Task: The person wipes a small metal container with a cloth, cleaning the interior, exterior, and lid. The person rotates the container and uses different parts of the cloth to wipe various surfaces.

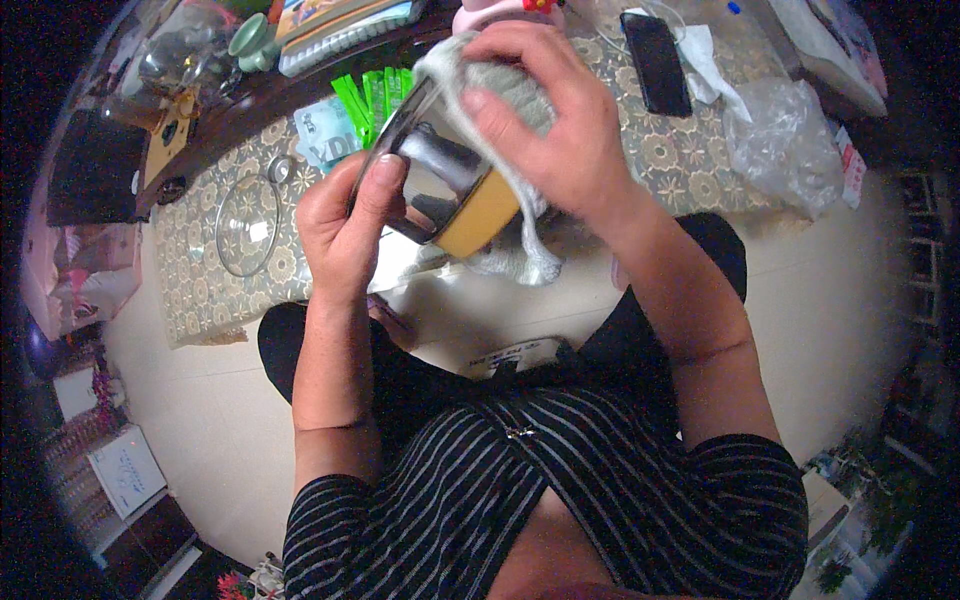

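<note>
Tilted above the table's near edge is a shiny metal bowl (pixel 437 160) with a yellow lower part. My left hand (pixel 345 215) grips its rim, the thumb lying over the near side and the fingers hidden behind. On the bowl's far right side my right hand (pixel 555 120) presses a whitish knitted cloth (pixel 510 90), fingers bent over it. A loose end of the cloth hangs below the bowl. To the left, a clear round lid with a dark rim (pixel 247 226) lies on the patterned tablecloth (pixel 190 270).
Behind the bowl lie green plastic strips (pixel 372 100) and a pale blue packet (pixel 328 130). A black phone (pixel 656 65) and a crumpled clear plastic bag (pixel 785 150) lie on the right. At the far left stands a green cup (pixel 254 43), near books (pixel 345 30).
</note>
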The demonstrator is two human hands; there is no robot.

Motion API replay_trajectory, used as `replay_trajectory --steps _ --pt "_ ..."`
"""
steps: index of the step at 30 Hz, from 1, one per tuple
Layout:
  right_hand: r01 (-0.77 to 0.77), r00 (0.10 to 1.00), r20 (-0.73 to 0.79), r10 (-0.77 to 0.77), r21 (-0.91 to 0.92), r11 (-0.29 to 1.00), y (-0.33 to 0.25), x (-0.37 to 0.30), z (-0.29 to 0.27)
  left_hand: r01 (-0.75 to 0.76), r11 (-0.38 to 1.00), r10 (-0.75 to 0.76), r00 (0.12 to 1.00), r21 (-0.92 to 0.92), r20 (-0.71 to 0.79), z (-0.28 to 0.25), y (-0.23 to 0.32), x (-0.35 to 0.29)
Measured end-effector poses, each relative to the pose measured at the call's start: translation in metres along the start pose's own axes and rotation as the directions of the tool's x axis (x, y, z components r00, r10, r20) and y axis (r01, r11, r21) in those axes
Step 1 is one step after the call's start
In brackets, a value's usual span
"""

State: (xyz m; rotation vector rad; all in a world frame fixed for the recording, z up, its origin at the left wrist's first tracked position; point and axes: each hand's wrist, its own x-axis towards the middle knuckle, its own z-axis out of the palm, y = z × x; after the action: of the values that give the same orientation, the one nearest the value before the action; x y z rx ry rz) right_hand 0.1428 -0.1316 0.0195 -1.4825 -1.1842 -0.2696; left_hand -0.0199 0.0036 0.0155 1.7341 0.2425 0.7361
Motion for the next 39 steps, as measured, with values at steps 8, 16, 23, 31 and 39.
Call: replay_trajectory --steps 8,16,23,31,39 --pt "-0.19 0.979 -0.036 0.201 0.202 0.961 0.011 -0.007 0.01 0.11 0.987 -0.126 0.984 -0.118 -0.13 0.0 0.003 0.002" --pt "0.297 0.955 0.05 -0.293 -0.191 0.936 -0.028 -0.024 0.024 0.186 0.976 -0.204 0.965 -0.117 -0.167 -0.01 -0.009 0.004" --pt "0.431 0.902 0.092 -0.422 -0.251 0.867 -0.023 -0.033 0.029 0.243 0.963 -0.259 0.955 -0.12 -0.142 -0.007 -0.009 0.005" --pt "-0.148 0.983 -0.078 0.164 0.18 0.972 0.023 -0.011 0.011 0.151 0.977 -0.181 0.96 -0.152 -0.212 0.003 0.004 0.007" --pt "0.168 0.983 -0.064 -0.175 -0.094 0.981 0.006 -0.017 0.015 0.225 0.966 -0.247 0.949 -0.123 -0.198 -0.005 0.003 0.006"
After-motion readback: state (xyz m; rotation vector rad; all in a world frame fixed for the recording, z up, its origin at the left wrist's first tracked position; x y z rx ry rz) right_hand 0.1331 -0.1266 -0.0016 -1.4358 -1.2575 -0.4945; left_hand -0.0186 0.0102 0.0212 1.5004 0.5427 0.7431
